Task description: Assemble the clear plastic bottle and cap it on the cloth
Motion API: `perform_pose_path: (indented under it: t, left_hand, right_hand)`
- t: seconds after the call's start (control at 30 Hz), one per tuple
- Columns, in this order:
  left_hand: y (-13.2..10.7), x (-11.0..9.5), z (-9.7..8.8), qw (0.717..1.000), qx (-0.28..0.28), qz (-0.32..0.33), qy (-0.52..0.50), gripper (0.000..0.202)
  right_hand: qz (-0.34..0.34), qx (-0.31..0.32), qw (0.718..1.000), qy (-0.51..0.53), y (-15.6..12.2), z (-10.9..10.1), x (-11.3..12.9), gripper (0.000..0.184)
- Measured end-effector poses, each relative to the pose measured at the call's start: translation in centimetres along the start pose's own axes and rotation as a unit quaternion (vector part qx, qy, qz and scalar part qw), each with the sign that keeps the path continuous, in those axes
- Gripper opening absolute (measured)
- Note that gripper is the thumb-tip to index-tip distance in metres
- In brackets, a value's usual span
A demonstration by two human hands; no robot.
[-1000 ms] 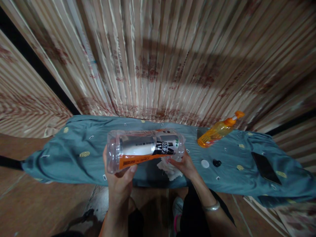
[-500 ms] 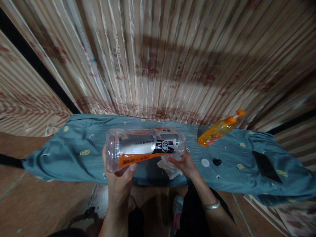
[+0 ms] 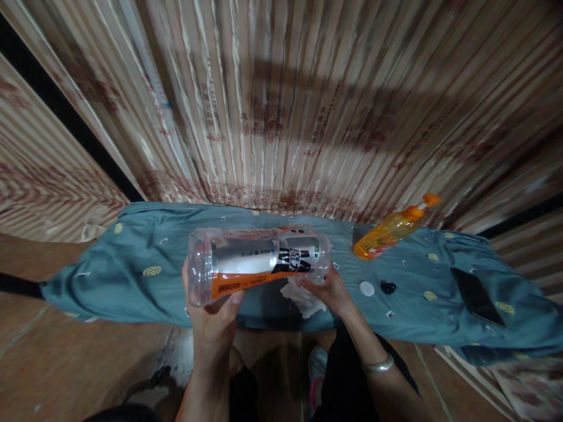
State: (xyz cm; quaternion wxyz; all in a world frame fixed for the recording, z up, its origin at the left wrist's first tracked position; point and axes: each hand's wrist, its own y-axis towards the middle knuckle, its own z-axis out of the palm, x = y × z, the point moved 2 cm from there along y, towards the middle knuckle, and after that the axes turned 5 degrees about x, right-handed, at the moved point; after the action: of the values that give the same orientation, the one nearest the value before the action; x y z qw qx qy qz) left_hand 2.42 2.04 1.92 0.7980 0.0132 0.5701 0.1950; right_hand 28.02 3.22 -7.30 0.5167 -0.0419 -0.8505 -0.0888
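Left hand, right hand clamped on labelled bottle, overlapping tissue; pump bottle, phone to right.

the clear bottle (silver-and-orange wrapped) is held sideways.

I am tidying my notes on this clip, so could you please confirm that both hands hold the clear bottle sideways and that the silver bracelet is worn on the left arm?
Not quite: the head view shows the silver bracelet on the right arm. The left hand and right hand do hold the clear bottle sideways.
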Motion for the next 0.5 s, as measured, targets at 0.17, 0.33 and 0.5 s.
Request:
perform_pose_path:
  t: [0.17,0.33,0.5]
  left_hand:
    - [0.03,-0.21,0.24,0.999,-0.003,-0.009,-0.047,0.085]
    - [0.02,-0.16,0.10,0.999,-0.005,-0.008,-0.040,0.084]
    - [0.03,-0.02,-0.07,0.999,-0.005,-0.010,-0.043,0.085]
  right_hand:
    - [0.013,-0.001,1.000,0.001,0.03,0.01,0.12,0.066]
    - [-0.007,0.001,1.000,0.003,0.03,-0.02,0.17,0.065]
    - [-0.002,0.001,1.000,0.006,-0.02,0.05,0.21,0.063]
